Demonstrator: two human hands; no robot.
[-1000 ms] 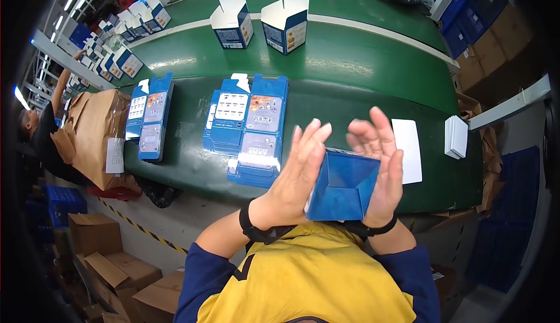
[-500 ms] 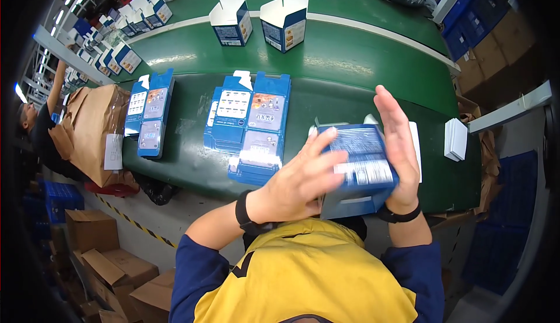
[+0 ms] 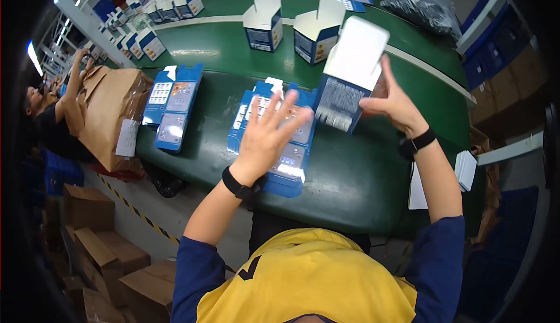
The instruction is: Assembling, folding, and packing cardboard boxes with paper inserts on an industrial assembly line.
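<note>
Right hand [image 3: 388,101]: thumb and fingers apart by the width of the blue-and-white carton [image 3: 341,102], gripping it at its right side. Carton is erected, white lid flap raised, leaning to the right; it sits beyond and right of the flat-carton stack [image 3: 291,161], near the green conveyor belt [image 3: 210,48]. Whether its base touches the green table [image 3: 344,186] cannot be told.

Left hand [image 3: 261,143]: fingers spread wide, palm down, nothing in its grasp, over the flat-carton stack; contact with it unclear.

Surroundings: two erected cartons, the left one [image 3: 263,36] and the right one [image 3: 312,44], stand side by side on the belt, flaps up. Second flat stack [image 3: 175,113] lies to the left, beside a brown paper sack [image 3: 116,122]. White card stack [image 3: 465,170] rests at the table's right end
</note>
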